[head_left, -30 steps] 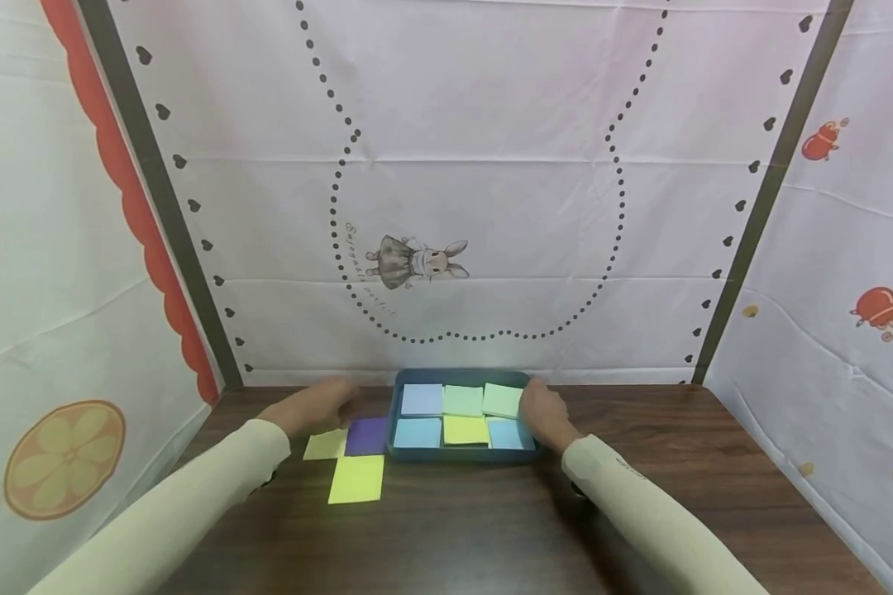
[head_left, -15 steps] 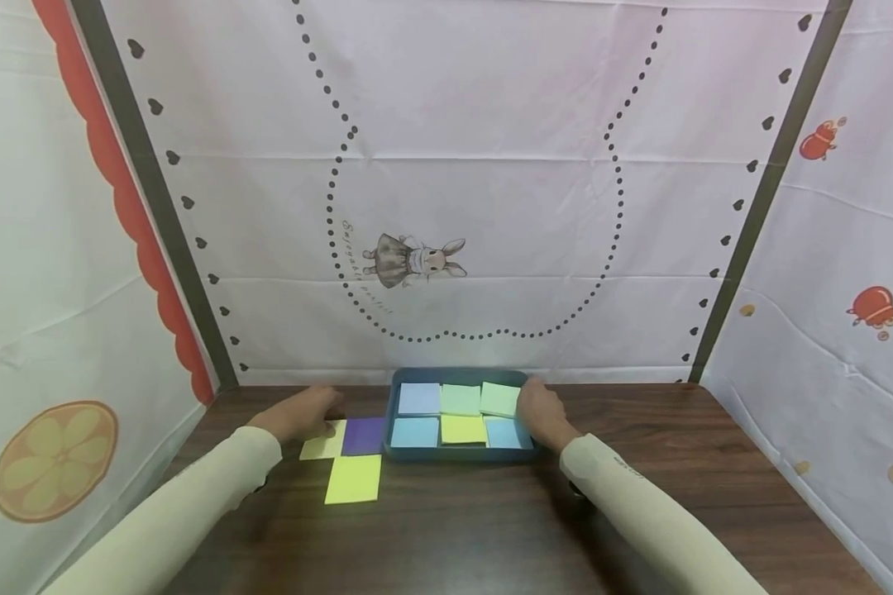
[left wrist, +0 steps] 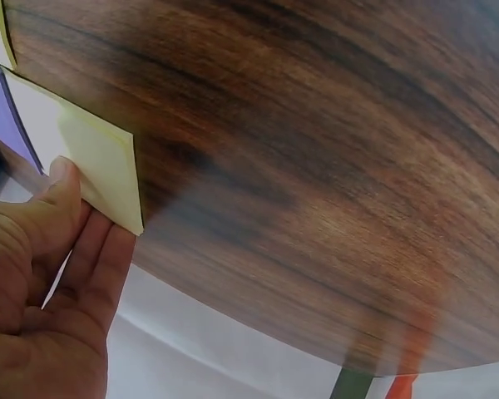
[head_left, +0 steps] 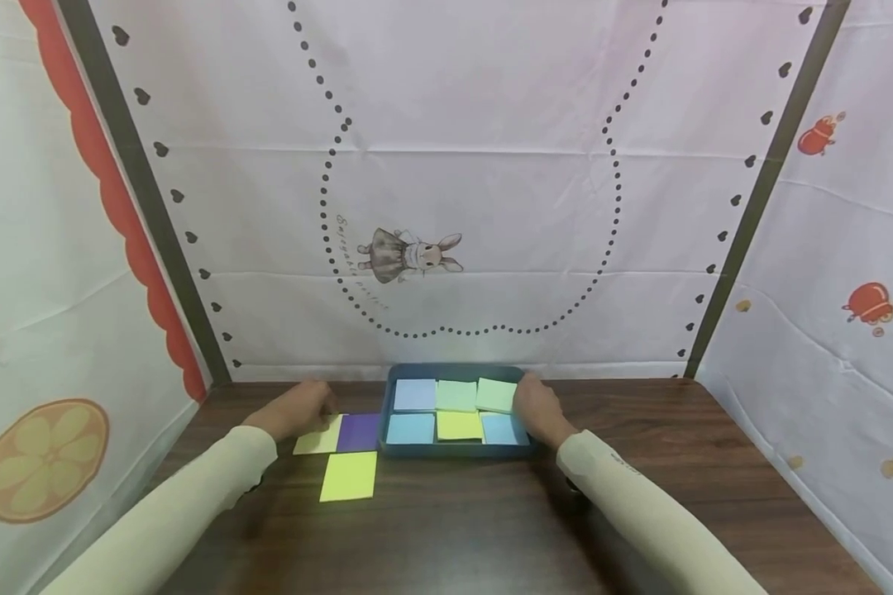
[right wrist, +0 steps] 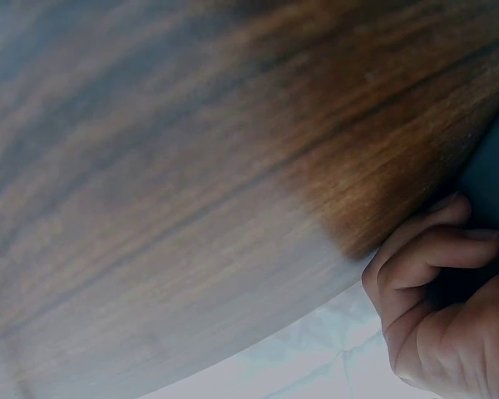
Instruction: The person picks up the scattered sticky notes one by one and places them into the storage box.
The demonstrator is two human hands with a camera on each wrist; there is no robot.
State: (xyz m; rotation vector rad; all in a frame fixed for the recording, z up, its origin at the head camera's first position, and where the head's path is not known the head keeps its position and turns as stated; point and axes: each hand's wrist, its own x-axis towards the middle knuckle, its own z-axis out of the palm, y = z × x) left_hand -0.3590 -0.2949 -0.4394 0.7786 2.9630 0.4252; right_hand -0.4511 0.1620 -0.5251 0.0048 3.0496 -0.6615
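Observation:
My left hand [head_left: 298, 406] pinches the pale yellow sticky note pad [head_left: 318, 440] by its far edge. In the left wrist view the thumb lies on top of this pad [left wrist: 100, 158], and the other fingers are at its edge, their tips hidden. A purple sticky note pad [head_left: 358, 433] lies beside it, with a bright yellow sticky note pad [head_left: 348, 477] nearer to me. My right hand [head_left: 542, 411] grips the right rim of the dark blue tray [head_left: 454, 451], fingers curled over the tray's wall [right wrist: 492, 170] in the right wrist view.
Inside the tray, sticky note pads stand in two rows: lavender [head_left: 415, 395] and green [head_left: 456, 396] ones behind, blue [head_left: 410, 429] and yellow [head_left: 459, 426] ones in front. The dark wooden table [head_left: 446, 521] ends at a white cloth backdrop [head_left: 476, 248].
My left hand has moved left from above the purple pad and come down on the pale yellow pad. The right hand keeps its place at the tray. The head view has shifted slightly.

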